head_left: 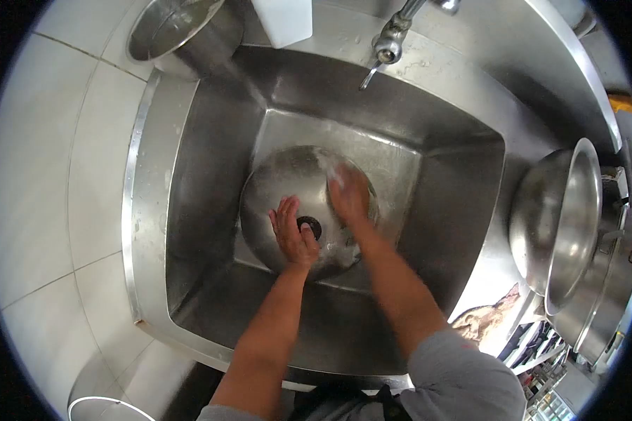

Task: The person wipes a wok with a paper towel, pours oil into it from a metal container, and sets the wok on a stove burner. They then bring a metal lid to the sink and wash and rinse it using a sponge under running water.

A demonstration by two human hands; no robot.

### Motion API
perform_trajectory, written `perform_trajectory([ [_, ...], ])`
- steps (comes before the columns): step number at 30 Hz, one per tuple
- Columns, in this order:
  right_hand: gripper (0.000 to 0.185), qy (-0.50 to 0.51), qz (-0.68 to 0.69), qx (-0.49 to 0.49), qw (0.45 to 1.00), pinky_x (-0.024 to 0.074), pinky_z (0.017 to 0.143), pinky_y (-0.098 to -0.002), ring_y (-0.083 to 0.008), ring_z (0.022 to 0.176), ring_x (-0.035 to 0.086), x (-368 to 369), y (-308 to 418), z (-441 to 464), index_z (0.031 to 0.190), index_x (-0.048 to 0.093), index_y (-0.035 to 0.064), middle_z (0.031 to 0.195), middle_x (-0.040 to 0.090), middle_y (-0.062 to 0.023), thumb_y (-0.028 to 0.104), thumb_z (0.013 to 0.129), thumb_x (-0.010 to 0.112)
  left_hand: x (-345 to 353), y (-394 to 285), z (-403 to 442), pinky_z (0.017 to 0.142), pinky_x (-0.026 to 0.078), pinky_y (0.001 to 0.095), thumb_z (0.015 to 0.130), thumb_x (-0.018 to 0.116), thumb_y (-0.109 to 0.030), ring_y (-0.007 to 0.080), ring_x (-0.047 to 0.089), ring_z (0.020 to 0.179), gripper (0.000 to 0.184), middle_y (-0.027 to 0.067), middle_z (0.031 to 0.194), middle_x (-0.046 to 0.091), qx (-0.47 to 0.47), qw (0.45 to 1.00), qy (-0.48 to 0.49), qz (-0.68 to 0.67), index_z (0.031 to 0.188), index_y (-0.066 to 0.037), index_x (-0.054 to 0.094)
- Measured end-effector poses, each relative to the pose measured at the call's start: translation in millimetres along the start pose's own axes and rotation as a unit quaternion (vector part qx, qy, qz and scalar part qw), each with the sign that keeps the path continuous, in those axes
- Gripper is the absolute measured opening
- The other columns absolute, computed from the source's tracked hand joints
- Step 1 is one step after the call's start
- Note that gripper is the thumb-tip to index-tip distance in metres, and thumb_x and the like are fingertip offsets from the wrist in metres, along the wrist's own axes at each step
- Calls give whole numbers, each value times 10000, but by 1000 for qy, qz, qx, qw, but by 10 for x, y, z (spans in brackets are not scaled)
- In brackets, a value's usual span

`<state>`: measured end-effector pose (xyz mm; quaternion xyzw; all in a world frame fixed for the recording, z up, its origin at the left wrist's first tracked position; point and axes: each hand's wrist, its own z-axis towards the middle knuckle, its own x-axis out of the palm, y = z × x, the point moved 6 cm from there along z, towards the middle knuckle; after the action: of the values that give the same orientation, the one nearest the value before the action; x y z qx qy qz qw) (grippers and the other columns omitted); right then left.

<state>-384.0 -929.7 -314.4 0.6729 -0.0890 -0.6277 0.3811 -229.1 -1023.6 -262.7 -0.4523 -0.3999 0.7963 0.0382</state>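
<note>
A round, domed steel lid (274, 179) lies in the sink basin (211, 175), with a dark round knob (310, 223) near its middle. My left hand (292, 235) rests on the lid beside the knob. Its fingers are stretched out and its thumb lies over the knob's edge. On the lid's right side, my right hand (349, 195) presses down with its fingers bent together. Motion blurs that hand, and whatever is under its fingers is hidden. White suds (324, 161) show on the lid just beyond its fingertips.
A faucet (390, 48) overhangs the sink's far edge. At the back left stand a steel pot (211, 52) and a white plastic container (285, 21). Large steel bowls (541, 217) lean at the right, near a crumpled brownish cloth or wrapper (486, 319). A tiled wall (95, 168) borders the left.
</note>
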Motion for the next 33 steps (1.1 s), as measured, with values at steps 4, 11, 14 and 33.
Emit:
perform_trajectory([
  [4, 396, -18, 48, 156, 986, 426, 901, -477, -408, 1039, 553, -21, -961, -635, 1108, 620, 17, 1098, 608, -220, 306, 856, 518, 62, 61, -82, 1082, 167, 575, 971, 281, -365, 378, 405, 1268, 504, 185, 1299, 488, 8, 1000, 1, 15, 1273, -1, 452],
  [11, 370, 100, 121, -116, 981, 428, 942, -425, -373, 1069, 551, 30, 585, -189, 1096, 634, 38, 1128, 609, -183, 295, 871, 492, 1, 15, 10, 1077, 218, 517, 964, 282, -429, 394, 418, 1227, 558, 228, 1283, 464, -11, 999, -38, -14, 1259, 24, 422],
  [14, 326, 60, 114, -70, 989, 404, 970, -440, -363, 1082, 542, 81, 330, -187, 1084, 658, 102, 1144, 609, -161, 279, 823, 577, -30, 86, -21, 1048, 267, 481, 958, 314, -436, 403, 426, 1177, 580, 256, 1251, 429, -18, 995, -60, -73, 1265, 51, 384],
  [33, 364, 104, 39, -99, 989, 418, 960, -431, -397, 1092, 538, -62, 505, -306, 1129, 605, 37, 1157, 575, -208, 263, 844, 591, -6, -16, -23, 952, 311, 501, 878, 358, -237, 383, 474, 1075, 344, 190, 1145, 509, 24, 996, -91, 8, 1071, 4, 509],
])
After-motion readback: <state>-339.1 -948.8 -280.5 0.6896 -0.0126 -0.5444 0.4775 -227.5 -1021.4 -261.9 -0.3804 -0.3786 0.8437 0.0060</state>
